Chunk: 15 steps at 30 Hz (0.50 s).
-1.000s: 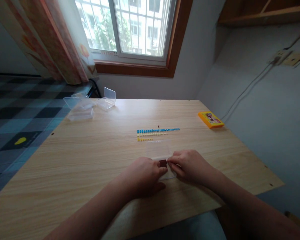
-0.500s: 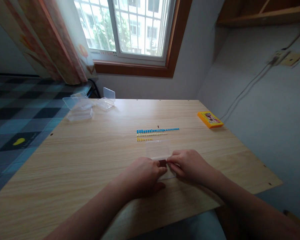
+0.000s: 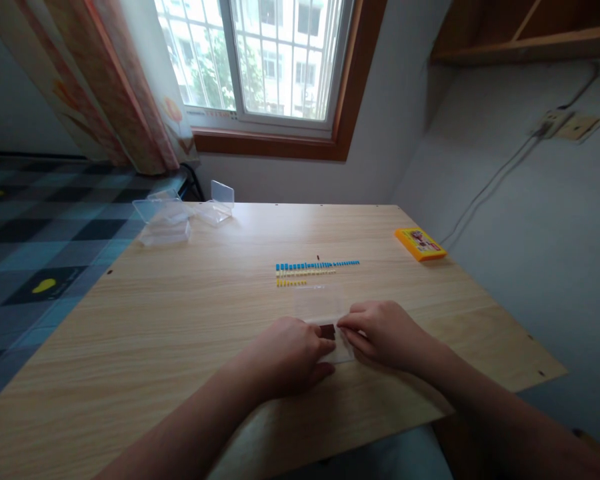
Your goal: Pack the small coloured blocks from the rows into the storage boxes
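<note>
Between my hands a small block of dark brown pieces (image 3: pixel 327 331) lies in a shallow clear plastic case (image 3: pixel 343 350), whose transparent lid (image 3: pixel 317 303) is folded back flat on the table. My left hand (image 3: pixel 297 353) rests over the left side of the case, fingers against the brown block and thumb apart below. My right hand (image 3: pixel 377 327) is over the right side, thumb and index fingertips pinched together just right of the block; whatever is between them is too small to make out. Beyond the lid lie rows of tiny blue pieces (image 3: pixel 300 266), cream pieces (image 3: pixel 305 273) and yellow pieces (image 3: pixel 285 283).
A single dark piece (image 3: pixel 318 257) lies behind the blue row. Several open clear cases (image 3: pixel 165 232) stand at the table's far left corner. A yellow-orange box (image 3: pixel 420 245) sits near the right edge of the wooden table (image 3: pixel 205 287).
My right fingertips have drawn slightly away from the brown block's right edge. The left hand keeps its place on the case. The whole view has shifted a little.
</note>
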Each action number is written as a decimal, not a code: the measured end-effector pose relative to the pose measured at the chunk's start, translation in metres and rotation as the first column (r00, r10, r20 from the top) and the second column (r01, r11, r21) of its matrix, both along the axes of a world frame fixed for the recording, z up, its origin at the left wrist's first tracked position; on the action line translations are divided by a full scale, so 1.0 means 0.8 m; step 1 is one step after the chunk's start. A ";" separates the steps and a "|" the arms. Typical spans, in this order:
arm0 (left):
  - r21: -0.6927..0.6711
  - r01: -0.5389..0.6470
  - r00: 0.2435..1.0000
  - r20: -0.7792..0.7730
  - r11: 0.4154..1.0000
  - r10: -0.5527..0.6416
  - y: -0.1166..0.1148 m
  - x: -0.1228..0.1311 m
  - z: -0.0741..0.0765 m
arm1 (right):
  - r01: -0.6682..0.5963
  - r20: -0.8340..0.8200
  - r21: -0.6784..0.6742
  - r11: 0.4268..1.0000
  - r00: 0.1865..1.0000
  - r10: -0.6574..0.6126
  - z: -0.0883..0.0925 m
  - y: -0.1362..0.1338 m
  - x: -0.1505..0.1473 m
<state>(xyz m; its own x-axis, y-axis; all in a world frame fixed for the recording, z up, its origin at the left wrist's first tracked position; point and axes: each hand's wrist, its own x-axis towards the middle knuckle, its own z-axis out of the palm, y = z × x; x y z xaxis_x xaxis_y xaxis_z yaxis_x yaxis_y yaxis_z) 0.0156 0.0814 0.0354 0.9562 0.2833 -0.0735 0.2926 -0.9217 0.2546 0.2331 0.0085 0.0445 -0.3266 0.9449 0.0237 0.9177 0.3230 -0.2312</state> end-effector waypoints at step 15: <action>0.147 0.001 0.988 0.152 0.989 -0.023 -0.001 -0.007 0.014 | 0.299 0.168 0.002 0.954 0.941 -0.295 0.033 0.199 0.030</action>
